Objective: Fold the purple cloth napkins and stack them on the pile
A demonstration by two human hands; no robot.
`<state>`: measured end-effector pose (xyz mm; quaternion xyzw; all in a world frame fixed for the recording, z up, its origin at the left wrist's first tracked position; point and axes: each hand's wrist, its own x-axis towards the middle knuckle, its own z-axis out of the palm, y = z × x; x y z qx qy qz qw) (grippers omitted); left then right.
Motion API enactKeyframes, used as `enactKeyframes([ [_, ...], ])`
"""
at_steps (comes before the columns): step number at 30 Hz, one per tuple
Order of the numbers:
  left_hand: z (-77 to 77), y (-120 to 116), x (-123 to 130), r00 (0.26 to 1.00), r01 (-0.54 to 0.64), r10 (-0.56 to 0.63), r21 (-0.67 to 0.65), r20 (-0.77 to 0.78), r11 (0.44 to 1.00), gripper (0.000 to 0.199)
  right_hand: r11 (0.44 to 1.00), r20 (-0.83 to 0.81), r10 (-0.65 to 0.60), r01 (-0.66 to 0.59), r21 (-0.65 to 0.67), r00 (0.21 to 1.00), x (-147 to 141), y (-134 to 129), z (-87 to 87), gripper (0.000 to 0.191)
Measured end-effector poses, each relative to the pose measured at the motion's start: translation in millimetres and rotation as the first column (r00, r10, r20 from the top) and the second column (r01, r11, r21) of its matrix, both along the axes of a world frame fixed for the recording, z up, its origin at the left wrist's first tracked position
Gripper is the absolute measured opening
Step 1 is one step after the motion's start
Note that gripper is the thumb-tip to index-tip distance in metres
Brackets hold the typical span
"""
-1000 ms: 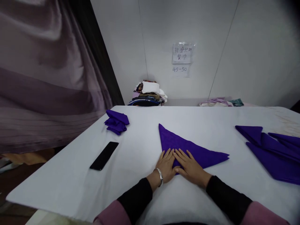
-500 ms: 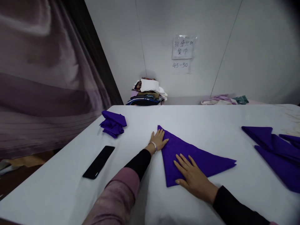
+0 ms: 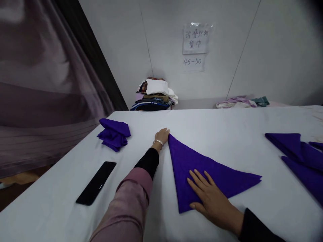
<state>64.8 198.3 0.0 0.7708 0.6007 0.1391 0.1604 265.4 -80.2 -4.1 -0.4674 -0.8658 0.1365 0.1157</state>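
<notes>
A purple cloth napkin (image 3: 199, 159), folded into a triangle, lies flat on the white table (image 3: 222, 127). At its far left corner is my left hand (image 3: 162, 135), its fingers closed on the tip of the cloth. My right hand (image 3: 208, 195) rests on the napkin near its front edge, palm down with fingers spread. The pointed end at the right shows two layers slightly apart.
A crumpled purple cloth (image 3: 114, 133) and a black phone (image 3: 96, 183) lie on the left of the table. Folded purple napkins (image 3: 300, 151) sit at the right. Beyond the far edge are a clothes stack (image 3: 155, 94) and more fabric (image 3: 238, 102); a curtain (image 3: 50, 101) hangs left.
My left hand has gone from lying spread on the napkin to closing at its far left corner. My right hand stays flat on the cloth. The view has shifted slightly.
</notes>
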Motion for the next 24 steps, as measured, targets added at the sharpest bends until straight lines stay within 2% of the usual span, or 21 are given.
enactKeyframes([
  [4,0.6,0.9,-10.1,0.994,0.032,-0.032,0.005,0.103,0.999,0.037,1.000,-0.005,-0.003,0.003,0.007,1.000,-0.2,0.1,-0.5,0.069],
  [12,2.8,-1.4,-12.2,0.976,0.061,-0.059,-0.002,0.209,0.998,0.045,1.000,-0.011,-0.006,0.006,0.011,1.000,0.1,-0.2,0.0,0.068],
  [24,-2.1,1.4,-2.9,0.974,-0.079,0.072,0.027,0.217,0.996,0.029,1.000,-0.005,-0.009,0.009,-0.025,1.000,-0.2,0.2,5.2,0.067],
])
